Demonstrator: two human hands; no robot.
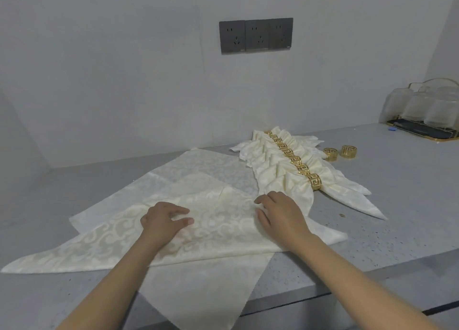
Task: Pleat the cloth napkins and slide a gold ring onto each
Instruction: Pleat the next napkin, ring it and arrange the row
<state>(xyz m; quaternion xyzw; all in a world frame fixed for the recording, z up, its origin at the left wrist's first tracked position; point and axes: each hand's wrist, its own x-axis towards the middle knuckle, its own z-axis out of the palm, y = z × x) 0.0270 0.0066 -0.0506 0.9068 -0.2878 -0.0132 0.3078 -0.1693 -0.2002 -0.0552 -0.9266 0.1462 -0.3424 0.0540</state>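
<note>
Napkin (211, 220) under both hands; ringed napkins (285, 165) just beside.

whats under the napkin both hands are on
Under the top napkin, on which the left hand and right hand rest, lie more flat napkins, one corner overhanging the counter edge. How many are stacked is hidden by the cloth.

I see a grey speckled desk (372, 230) running to the wall. On its near left lie flat cream napkins (198, 180), overlapping, one corner hanging over the near edge. Further right a row of pleated napkins (268, 161) lies ringed in gold. Just right of them stand two loose gold rings (339, 153). At the far right sits a tray of glasses (422, 128).
</note>
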